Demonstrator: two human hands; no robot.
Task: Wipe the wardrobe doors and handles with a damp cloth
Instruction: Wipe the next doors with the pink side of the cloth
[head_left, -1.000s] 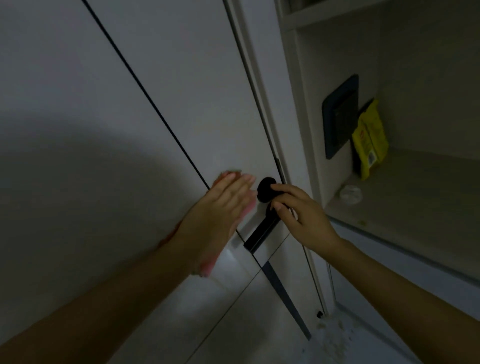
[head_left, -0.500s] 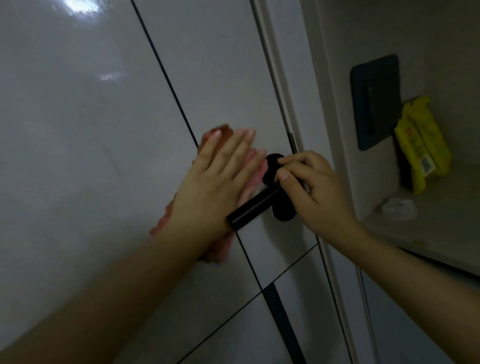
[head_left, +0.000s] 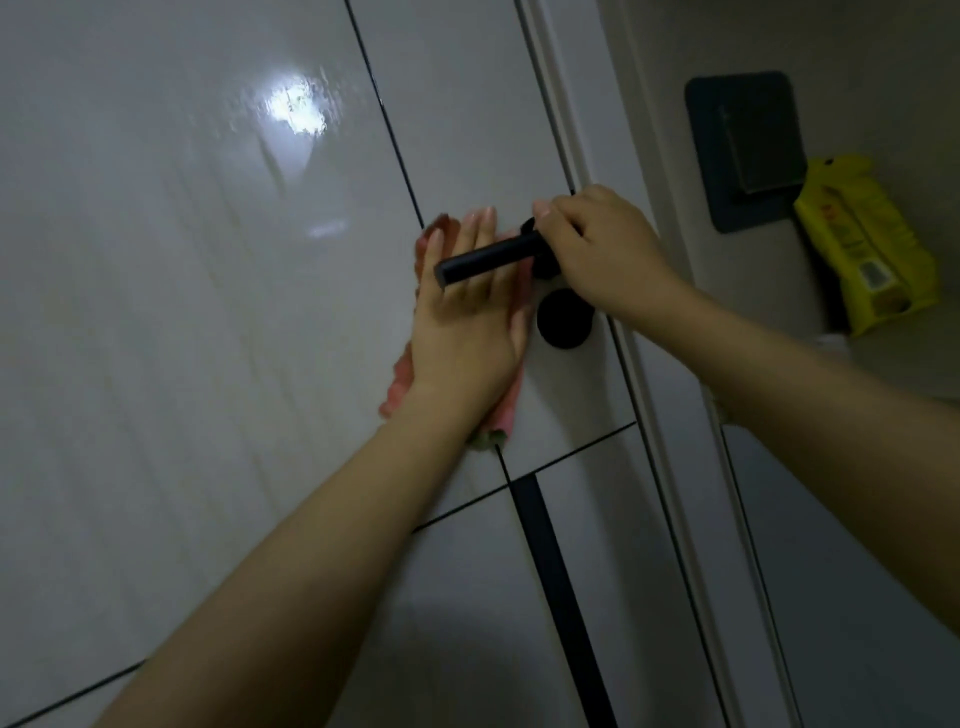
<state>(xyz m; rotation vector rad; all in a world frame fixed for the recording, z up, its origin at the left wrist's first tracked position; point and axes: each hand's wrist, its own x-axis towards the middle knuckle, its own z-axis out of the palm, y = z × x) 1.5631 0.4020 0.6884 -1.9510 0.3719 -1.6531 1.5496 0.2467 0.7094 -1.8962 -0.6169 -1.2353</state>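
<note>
While the door (head_left: 208, 312) lies broad leftward, the left hand (head_left: 462, 322) presses the cloth (head_left: 506, 405) flat under the handle (head_left: 488, 262), which the right hand (head_left: 597, 254) grips.

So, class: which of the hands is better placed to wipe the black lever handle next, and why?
Left. The left hand already presses the pink cloth flat just behind the lever handle; the right hand only grips the lever's base.

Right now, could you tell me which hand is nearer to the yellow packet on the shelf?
Right. The right hand grips the black door handle, on the yellow packet side; the left hand presses the pink cloth farther away.
</note>
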